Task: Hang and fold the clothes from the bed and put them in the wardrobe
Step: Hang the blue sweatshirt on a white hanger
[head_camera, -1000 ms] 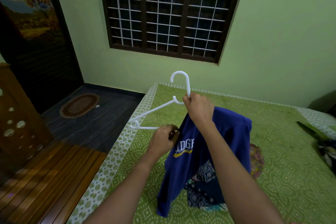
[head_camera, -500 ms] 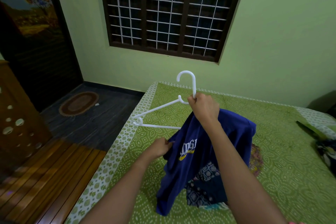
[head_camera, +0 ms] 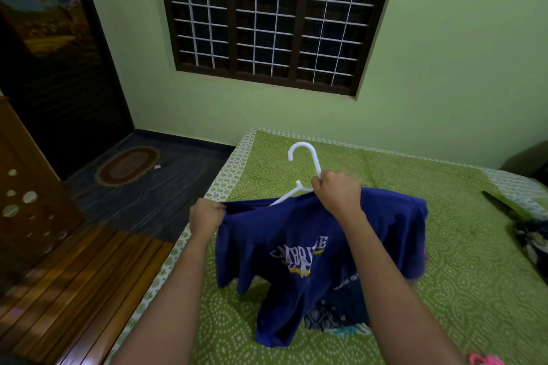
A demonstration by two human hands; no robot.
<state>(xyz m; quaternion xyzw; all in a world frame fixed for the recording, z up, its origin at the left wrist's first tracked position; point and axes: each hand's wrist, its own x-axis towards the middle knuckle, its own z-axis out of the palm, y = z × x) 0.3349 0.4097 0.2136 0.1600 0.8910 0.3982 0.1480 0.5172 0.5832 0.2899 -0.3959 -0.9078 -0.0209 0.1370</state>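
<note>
Above the green bed [head_camera: 444, 246], right hand [head_camera: 338, 192] fingers curled round white hanger [head_camera: 308, 154], left hand [head_camera: 206, 216] pinching blue T-shirt [head_camera: 281, 231]

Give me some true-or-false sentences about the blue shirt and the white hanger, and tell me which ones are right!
1. The right hand grips the white plastic hanger just below its hook. True.
2. The left hand pinches an edge of the dark blue printed T-shirt. True.
3. The T-shirt lies neatly folded on the green patterned bedspread. False: it hangs unfolded from the hands and the hanger.
4. The oval brown rug lies on the bedspread. False: it lies on the dark floor beside it.
5. The hanger's hook points down. False: it points up, above the right hand.
</note>
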